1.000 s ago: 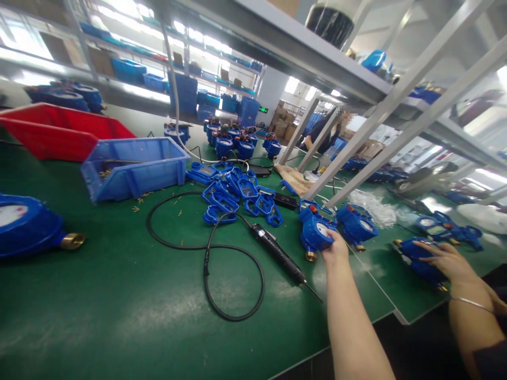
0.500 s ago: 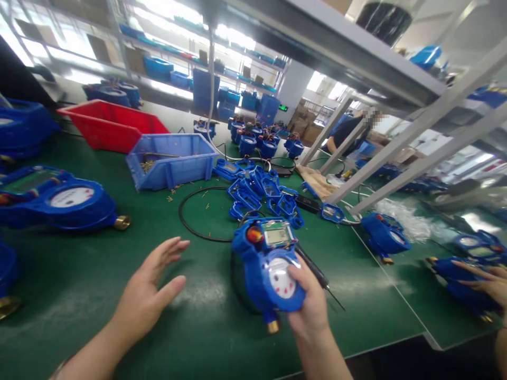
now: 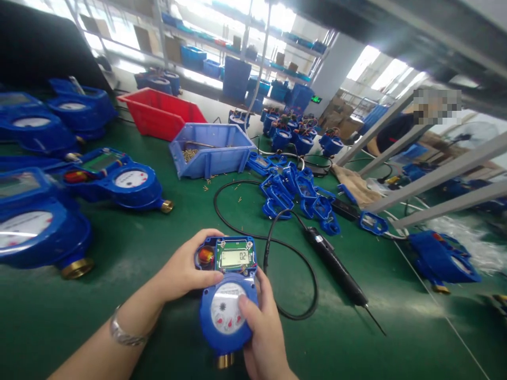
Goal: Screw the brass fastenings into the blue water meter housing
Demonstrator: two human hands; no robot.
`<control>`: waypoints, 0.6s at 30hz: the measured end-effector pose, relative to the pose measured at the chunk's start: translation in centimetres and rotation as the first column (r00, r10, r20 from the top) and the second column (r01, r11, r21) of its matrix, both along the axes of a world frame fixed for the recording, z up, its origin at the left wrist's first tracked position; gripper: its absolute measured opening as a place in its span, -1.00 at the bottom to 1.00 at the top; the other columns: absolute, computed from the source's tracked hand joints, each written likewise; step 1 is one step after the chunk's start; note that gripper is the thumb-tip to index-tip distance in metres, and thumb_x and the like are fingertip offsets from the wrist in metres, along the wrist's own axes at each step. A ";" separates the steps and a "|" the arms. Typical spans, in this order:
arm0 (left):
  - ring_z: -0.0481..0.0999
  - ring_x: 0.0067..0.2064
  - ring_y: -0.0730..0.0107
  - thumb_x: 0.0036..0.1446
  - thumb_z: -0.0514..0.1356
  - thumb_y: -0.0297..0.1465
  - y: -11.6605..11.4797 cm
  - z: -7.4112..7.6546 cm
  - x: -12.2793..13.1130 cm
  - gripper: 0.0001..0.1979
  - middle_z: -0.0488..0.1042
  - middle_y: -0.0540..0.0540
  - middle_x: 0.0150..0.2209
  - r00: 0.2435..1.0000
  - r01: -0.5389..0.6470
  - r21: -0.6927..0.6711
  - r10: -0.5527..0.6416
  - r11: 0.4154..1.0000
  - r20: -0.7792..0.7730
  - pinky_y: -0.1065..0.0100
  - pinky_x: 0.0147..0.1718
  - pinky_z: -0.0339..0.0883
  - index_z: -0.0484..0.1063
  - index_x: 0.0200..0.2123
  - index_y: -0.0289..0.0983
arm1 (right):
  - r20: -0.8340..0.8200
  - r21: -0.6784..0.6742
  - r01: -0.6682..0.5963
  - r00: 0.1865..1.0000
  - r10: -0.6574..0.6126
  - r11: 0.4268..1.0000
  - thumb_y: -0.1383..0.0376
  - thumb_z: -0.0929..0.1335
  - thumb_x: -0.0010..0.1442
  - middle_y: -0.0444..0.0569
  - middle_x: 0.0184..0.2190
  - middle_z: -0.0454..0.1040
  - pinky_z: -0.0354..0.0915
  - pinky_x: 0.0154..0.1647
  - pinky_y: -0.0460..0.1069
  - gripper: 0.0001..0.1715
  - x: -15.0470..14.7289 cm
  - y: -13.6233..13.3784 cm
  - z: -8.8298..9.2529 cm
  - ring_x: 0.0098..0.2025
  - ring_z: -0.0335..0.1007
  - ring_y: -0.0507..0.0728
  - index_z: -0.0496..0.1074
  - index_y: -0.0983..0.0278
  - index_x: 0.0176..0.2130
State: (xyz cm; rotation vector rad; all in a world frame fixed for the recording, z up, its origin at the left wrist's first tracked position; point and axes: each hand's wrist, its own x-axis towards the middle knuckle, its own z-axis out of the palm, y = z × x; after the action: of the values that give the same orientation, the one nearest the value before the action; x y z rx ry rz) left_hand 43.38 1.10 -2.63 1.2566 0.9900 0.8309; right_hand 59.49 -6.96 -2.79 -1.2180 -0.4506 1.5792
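Between both hands is a blue water meter [image 3: 227, 311], its white dial and uncovered circuit board with a small display facing up, its brass end toward me. My left hand [image 3: 190, 269] grips the upper left side, thumb across the body below the battery recess. My right hand [image 3: 263, 322] is wrapped round the lower right side, thumb on the dial; its other fingers are partly hidden beneath. Right of the meter lies a black electric screwdriver [image 3: 336, 268] with a thin bit, its cable [image 3: 312, 311] looping near the meter.
Several blue meters [image 3: 130, 179] stand on the left. Behind are a red bin [image 3: 162, 113] and a blue bin [image 3: 214, 153] holding small screws. Blue cover frames [image 3: 297, 190] are piled mid-table. Another meter [image 3: 441, 258] lies right, below slanted metal posts [image 3: 447, 163]. A person [image 3: 396, 132] is behind.
My left hand, formerly open and apart, has closed on the meter. The meter has moved left and lower in view, with its dial turned toward me. The screwdriver is now uncovered.
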 end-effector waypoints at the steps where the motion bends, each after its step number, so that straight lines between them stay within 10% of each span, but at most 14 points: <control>1: 0.51 -0.12 0.13 -0.21 0.36 -0.23 0.1 0.1 0.0 -0.34 0.47 -0.11 -0.10 1.000 0.011 -0.002 -0.011 1.000 0.005 0.25 -0.15 0.40 0.19 -0.02 -0.21 | 0.066 0.017 -0.064 0.996 0.062 0.998 0.22 0.43 -0.07 0.08 0.00 0.38 0.28 0.04 0.16 -0.12 0.5 0.0 0.0 -0.05 0.39 0.26 0.02 0.23 0.16; 5: 0.50 -0.12 0.15 -0.19 0.36 -0.25 0.2 0.2 0.1 -0.35 0.46 -0.10 -0.10 1.000 0.018 0.007 -0.018 1.000 -0.008 0.27 -0.14 0.40 0.20 -0.02 -0.21 | 0.600 0.073 -0.320 0.771 0.215 0.945 0.11 0.33 0.10 0.12 0.08 0.30 0.17 0.14 0.16 -0.41 3.8 2.7 1.1 0.10 0.25 0.25 0.19 0.27 0.08; 7: 0.51 -0.12 0.17 -0.19 0.36 -0.26 0.1 0.1 0.1 -0.36 0.46 -0.09 -0.10 1.000 0.019 -0.001 -0.019 1.000 -0.012 0.28 -0.14 0.40 0.20 -0.03 -0.21 | 0.880 0.098 -0.367 0.466 0.092 0.925 0.13 0.29 0.15 0.14 0.08 0.30 0.19 0.12 0.14 -0.48 5.6 6.0 2.1 0.09 0.25 0.23 0.24 0.30 0.05; 9: 0.51 -0.13 0.16 -0.19 0.36 -0.27 0.1 0.1 0.0 -0.36 0.46 -0.10 -0.10 1.000 0.018 -0.013 -0.018 1.000 -0.013 0.28 -0.15 0.41 0.19 -0.02 -0.20 | 0.998 0.039 -0.429 -0.023 -0.054 0.902 0.21 0.25 0.20 0.14 0.03 0.34 0.19 0.11 0.07 -0.56 6.7 10.2 2.9 0.07 0.26 0.18 0.27 0.35 0.04; 10: 0.51 -0.13 0.16 -0.19 0.36 -0.27 0.1 0.0 0.0 -0.35 0.46 -0.10 -0.10 1.000 0.017 -0.015 -0.017 1.000 -0.016 0.27 -0.15 0.41 0.19 -0.02 -0.21 | 0.992 0.014 -0.438 -0.108 -0.068 0.899 0.27 0.28 0.18 0.16 0.02 0.33 0.15 0.14 0.07 -0.57 6.9 12.4 3.0 0.09 0.23 0.19 0.28 0.38 0.03; 18: 0.52 -0.11 0.10 -0.22 0.34 -0.15 -0.4 0.4 0.3 -0.32 0.50 -0.12 -0.10 0.998 -0.020 -0.010 0.020 1.000 -0.066 0.23 -0.08 0.38 0.22 0.00 -0.20 | 0.899 -0.237 -0.330 -0.431 0.077 0.914 0.21 0.34 0.20 0.05 -0.11 0.40 0.23 0.01 0.21 -0.68 4.4 20.3 0.7 -0.06 0.34 0.20 0.37 0.37 -0.10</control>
State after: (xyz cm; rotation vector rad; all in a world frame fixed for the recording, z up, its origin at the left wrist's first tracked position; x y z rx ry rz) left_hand 43.69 0.75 -2.26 1.2737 1.0599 0.8030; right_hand 63.93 13.35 -2.08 -2.2626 -2.0848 0.0473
